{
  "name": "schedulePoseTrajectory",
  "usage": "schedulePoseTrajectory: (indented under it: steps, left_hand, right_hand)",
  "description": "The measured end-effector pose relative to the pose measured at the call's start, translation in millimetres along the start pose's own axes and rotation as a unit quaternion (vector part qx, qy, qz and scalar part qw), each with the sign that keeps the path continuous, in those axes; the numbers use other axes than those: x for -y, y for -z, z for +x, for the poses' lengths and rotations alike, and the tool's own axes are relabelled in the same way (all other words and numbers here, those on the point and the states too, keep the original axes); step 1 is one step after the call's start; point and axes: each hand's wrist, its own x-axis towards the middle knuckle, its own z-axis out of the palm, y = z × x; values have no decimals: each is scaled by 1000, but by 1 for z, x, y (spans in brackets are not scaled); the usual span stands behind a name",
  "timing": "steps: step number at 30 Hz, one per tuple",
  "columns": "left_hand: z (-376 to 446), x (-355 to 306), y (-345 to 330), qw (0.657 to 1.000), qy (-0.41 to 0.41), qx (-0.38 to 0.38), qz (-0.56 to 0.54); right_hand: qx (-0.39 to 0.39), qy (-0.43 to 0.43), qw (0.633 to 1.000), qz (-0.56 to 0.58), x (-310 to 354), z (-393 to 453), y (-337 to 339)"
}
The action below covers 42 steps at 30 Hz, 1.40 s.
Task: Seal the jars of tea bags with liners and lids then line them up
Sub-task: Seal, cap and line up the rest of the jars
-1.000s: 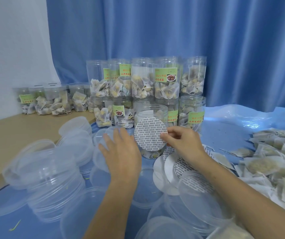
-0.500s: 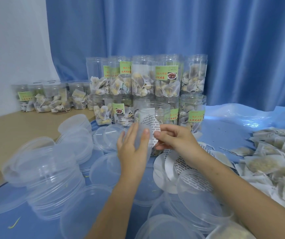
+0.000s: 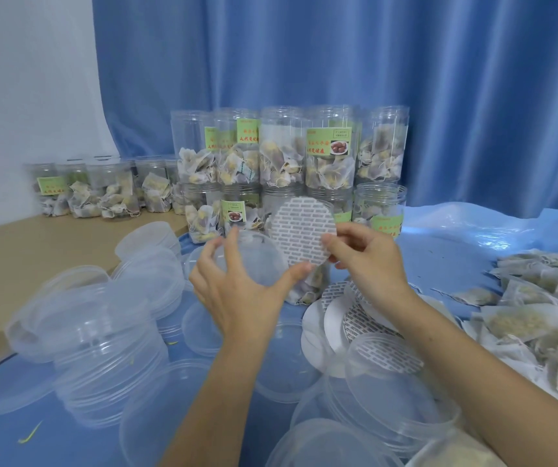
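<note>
Head view shows your two hands raised close together over the blue sheet (image 3: 446, 264), each carrying one half of the seal. Your left hand (image 3: 237, 294) has its fingers curled round the rim of a clear lid (image 3: 250, 257), thumb on the right edge, open side tilted toward the right. Your right hand (image 3: 362, 261) pinches a round printed liner (image 3: 301, 230) by its lower right edge between thumb and fingertips; the disc stands nearly upright, face toward you.

What the next move turns on, as I judge it: the liner sits just to the right of the lid and a little above it, their edges overlapping or touching near your left thumb, I cannot tell which. The disc's plane is not yet parallel with the lid's mouth, so it needs to swing left and lie flat into the lid.

The open jar (image 3: 308, 284) these belong to stands directly behind and below both hands, partly hidden by them, with tea bags visible inside. It is nearer your right hand. Spare liners (image 3: 338, 311) lie fanned in front of it, loose lids (image 3: 102, 332) crowd the left, and finished jars (image 3: 328, 156) are stacked two high at the back.
</note>
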Motion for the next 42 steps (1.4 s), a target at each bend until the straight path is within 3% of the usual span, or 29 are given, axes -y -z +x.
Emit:
schedulePoseTrajectory:
  steps: [2,4,8,11,15,17,19,22,27,29,32,34,39,42]
  left_hand:
    - [0,-1,-1,999,-5,-14,-46]
    - [-2,-3,-1,994,-9,-16,-109]
    - [-6,-6,-1,987,-24,4,-158]
    - [-6,-11,-2,976,21,42,-215]
    - [-4,-13,-2,929,101,120,-336]
    - [-1,-12,-3,906,144,133,-374]
    - [1,-11,-5,896,168,128,-391]
    - [3,-16,-4,883,181,141,-410]
    - [10,-8,4,798,218,173,-534]
    - [10,-5,4,798,210,188,-533]
    - [7,-10,3,788,182,221,-545]
    - [7,-15,4,764,172,249,-570]
    - [8,-18,9,721,204,310,-585]
    - [13,-16,14,693,229,303,-613]
  right_hand:
    - [-32,31,999,0,3,1,0]
    - [-14,35,999,10,7,0,-2]
    - [164,-6,986,39,12,-5,-5]
    - [235,-46,969,63,15,-7,-5]
    - [292,-70,954,13,17,-8,-2]
    - [316,-55,947,-23,19,-9,0]
    - [332,14,939,-86,22,-11,0]
    - [272,106,948,-128,23,-11,-5]
    - [144,16,989,27,22,-4,-3]
    - [137,59,986,-72,25,-4,-1]
    - [178,183,910,-326,32,-10,-8]
    - [171,222,884,-375,37,-13,-13]
    - [89,157,928,-325,34,-11,-1]
    - [55,120,947,-293,30,3,3]
